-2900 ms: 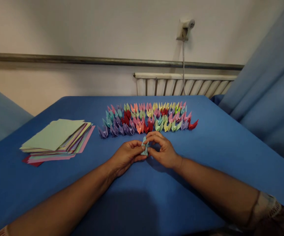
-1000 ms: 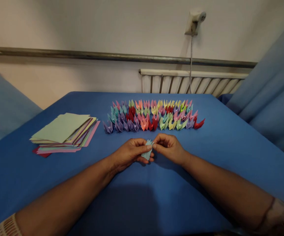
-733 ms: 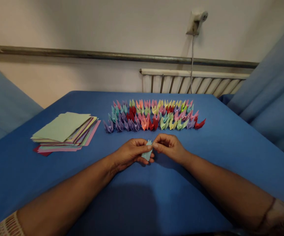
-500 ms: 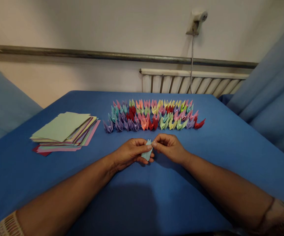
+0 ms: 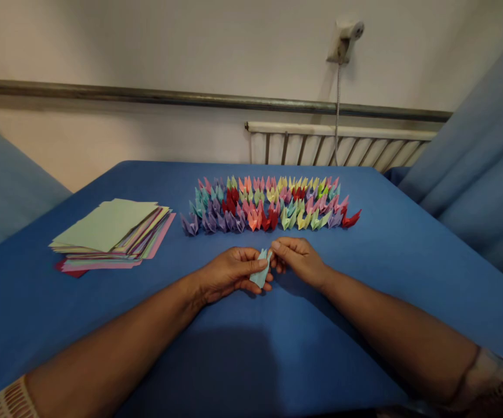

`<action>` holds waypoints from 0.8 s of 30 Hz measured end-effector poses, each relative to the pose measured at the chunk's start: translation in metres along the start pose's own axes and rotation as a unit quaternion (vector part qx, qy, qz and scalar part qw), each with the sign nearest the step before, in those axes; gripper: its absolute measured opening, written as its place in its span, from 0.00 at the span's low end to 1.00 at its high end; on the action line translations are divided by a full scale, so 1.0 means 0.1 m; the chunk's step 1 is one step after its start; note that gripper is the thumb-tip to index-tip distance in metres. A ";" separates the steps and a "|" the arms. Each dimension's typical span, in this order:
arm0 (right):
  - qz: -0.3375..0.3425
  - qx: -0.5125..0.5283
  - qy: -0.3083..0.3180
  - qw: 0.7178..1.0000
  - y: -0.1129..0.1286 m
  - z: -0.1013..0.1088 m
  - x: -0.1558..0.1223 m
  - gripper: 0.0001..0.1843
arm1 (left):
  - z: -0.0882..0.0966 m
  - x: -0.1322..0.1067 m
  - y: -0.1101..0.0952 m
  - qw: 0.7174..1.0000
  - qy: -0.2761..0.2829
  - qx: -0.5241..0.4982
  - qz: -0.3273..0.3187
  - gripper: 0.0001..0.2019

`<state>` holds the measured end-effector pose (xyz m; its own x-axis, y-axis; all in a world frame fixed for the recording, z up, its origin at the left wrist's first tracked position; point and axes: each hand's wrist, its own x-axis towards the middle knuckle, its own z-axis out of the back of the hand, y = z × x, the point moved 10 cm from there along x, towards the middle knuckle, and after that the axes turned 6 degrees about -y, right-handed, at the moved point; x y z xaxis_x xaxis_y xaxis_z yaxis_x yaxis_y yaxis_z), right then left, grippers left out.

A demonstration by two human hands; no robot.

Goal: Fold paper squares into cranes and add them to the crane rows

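Observation:
A small light-blue folded paper (image 5: pixel 259 277) with narrow points at its top sits in my left hand (image 5: pixel 231 271). The left thumb presses on its face while the fingers support it from behind. My right hand (image 5: pixel 299 259) is closed in a pinch at the paper's upper right point, thumb against forefinger. Its fingertips partly hide that point. Beyond both hands stand several rows of folded paper cranes (image 5: pixel 270 219) in purple, red, pink, yellow, green and blue.
On the left lies a stack of coloured paper sheets (image 5: pixel 107 223), pale green on top, with a red corner sticking out below. A blue cloth (image 5: pixel 216 371) covers the table. Behind it are a wall rail (image 5: pixel 168 97), a radiator (image 5: pixel 342 132) and a socket with a cord (image 5: pixel 342 46); blue curtains hang at both sides.
My right fingertips have shifted slightly up at the paper's upper right, and a narrow point there now stands out more to the side. My left hand keeps its hold.

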<state>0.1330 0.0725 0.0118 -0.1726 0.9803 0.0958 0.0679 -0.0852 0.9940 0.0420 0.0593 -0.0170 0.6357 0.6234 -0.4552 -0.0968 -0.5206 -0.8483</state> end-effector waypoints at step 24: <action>0.106 -0.052 -0.015 0.993 0.15 0.03 -0.02 0.08 | 0.04 0.01 -0.01 1.000 -0.014 -0.025 0.000 0.16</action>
<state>0.1376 0.0696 0.0260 -0.1362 0.9431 0.3034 -0.0023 -0.3066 0.9518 0.0391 0.0627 -0.0177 0.6134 0.6390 -0.4641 -0.0580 -0.5496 -0.8334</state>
